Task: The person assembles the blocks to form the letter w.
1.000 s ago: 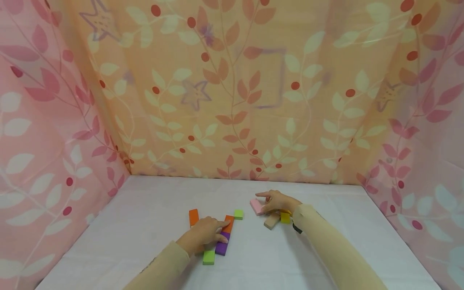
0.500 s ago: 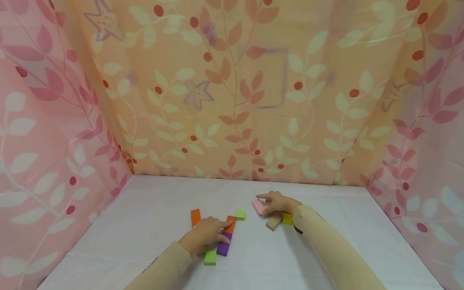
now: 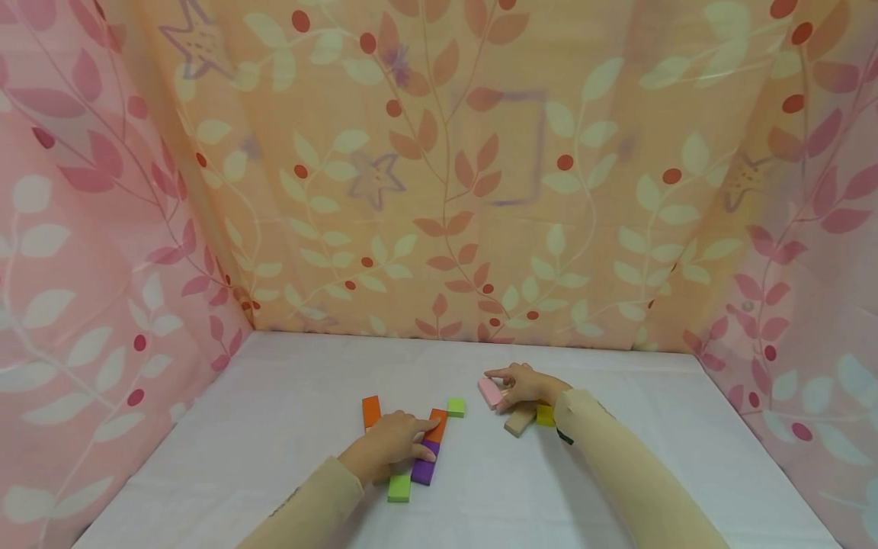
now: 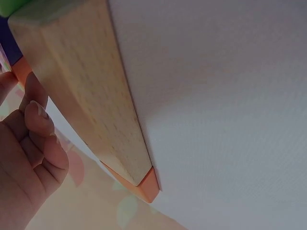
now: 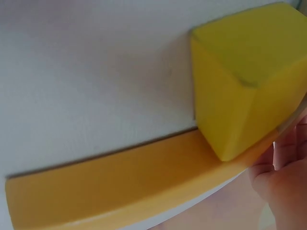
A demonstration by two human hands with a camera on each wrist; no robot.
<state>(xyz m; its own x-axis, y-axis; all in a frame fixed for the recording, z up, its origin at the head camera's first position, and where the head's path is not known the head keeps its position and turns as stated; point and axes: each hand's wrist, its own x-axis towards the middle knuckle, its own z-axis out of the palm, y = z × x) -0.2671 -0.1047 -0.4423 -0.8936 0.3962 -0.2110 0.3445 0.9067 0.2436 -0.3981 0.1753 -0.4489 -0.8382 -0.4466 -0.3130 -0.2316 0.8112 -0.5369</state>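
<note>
My left hand (image 3: 391,442) lies over the left group of blocks. Its straight index finger touches an orange block (image 3: 437,428), and the thumb rests at the purple blocks (image 3: 423,471) in line with it. In the left wrist view the other fingers curl loosely beside a long wooden block (image 4: 91,81). At right, my right hand (image 3: 524,383) pinches a pink block (image 3: 490,393) lengthwise, index finger at the far end and thumb at the near end. Beneath that wrist are a yellow block (image 5: 240,72) and a long orange-yellow piece (image 5: 110,177), partly hidden in the head view.
A light green block (image 3: 456,407) sits at the orange block's far end, another green block (image 3: 398,489) near the left wrist. An orange block (image 3: 371,410) stands beyond the left hand. A plain wooden block (image 3: 520,419) lies beside the right hand. Patterned cloth encloses the white table (image 3: 309,366).
My right index finger has come down closer to the pink block's far end. The left hand stays in place. The head view has shifted slightly.
</note>
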